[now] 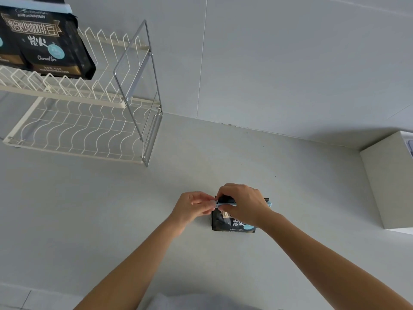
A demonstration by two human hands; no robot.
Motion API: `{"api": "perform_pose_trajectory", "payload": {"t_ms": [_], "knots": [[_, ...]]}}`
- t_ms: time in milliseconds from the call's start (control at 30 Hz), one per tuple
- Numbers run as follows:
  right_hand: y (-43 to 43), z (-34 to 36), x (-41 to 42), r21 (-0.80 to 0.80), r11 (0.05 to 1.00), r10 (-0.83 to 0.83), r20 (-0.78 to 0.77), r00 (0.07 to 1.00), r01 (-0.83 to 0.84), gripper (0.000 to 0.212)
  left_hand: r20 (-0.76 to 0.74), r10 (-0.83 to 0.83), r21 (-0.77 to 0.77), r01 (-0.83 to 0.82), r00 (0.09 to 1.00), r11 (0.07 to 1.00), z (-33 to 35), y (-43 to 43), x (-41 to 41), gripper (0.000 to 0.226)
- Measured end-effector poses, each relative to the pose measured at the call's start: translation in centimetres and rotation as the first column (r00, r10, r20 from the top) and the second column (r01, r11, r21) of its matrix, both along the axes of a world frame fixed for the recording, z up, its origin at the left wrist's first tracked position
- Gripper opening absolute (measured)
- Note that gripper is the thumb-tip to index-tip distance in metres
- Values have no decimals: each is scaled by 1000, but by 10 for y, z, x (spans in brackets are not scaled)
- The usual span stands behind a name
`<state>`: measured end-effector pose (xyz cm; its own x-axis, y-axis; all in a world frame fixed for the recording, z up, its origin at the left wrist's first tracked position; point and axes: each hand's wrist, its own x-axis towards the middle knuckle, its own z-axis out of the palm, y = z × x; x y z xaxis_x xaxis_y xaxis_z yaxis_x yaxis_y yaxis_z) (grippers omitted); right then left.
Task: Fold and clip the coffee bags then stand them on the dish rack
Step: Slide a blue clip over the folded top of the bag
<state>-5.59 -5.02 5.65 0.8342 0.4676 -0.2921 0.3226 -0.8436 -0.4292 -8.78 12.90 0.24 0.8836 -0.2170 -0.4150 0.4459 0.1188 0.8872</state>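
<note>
A black coffee bag (225,222) lies flat on the grey counter, its top folded over. A light blue clip (225,204) runs across the fold. My right hand (243,204) covers the middle of the clip and presses on the folded top. My left hand (194,208) pinches the clip's left end with its fingertips. Two black coffee bags (48,44) with a blue clip along the top stand on the upper tier of the white wire dish rack (73,126) at the far left.
The rack's metal side frame (138,86) stands at its right end. A pale box (393,180) sits against the wall at the right. The wall rises directly behind the counter.
</note>
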Motion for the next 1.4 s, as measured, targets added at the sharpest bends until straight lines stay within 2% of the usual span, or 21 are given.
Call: {"api": "perform_pose_trajectory", "payload": {"t_ms": [67, 133, 333, 500, 600, 733, 933, 1200, 1400], "knots": [[-1, -2, -2, 7, 1000, -12, 2, 1000, 12, 11, -63, -78, -47, 76, 995, 996, 1, 6, 7, 5], [-2, -3, -1, 20, 999, -31, 18, 999, 30, 10, -49, -83, -16, 82, 995, 996, 2, 6, 11, 3], [-3, -2, 6, 67, 996, -53, -33, 998, 55, 10, -79, 96, -65, -101, 992, 993, -4, -10, 2, 8], [-9, -3, 7, 41, 998, -37, -111, 993, 42, 14, 92, 78, 37, -82, 993, 996, -2, -12, 9, 6], [-11, -2, 9, 44, 998, -43, -105, 994, 48, 13, 120, 65, 48, -71, 991, 996, 2, -13, 15, 5], [-12, -4, 9, 75, 990, -108, -106, 988, 116, 11, 84, 58, 30, -61, 995, 998, 2, -13, 15, 5], [-7, -1, 8, 86, 988, -116, -120, 986, 127, 11, 80, 87, 27, -90, 993, 996, 1, -12, 10, 6], [-4, 5, 9, 120, 989, -69, -144, 987, 87, 10, -38, 154, -60, -156, 987, 986, -1, -22, 3, 16], [-4, 3, 9, 140, 990, -16, -118, 993, 33, 13, -24, 192, -63, -193, 981, 979, -1, -26, 3, 10]]}}
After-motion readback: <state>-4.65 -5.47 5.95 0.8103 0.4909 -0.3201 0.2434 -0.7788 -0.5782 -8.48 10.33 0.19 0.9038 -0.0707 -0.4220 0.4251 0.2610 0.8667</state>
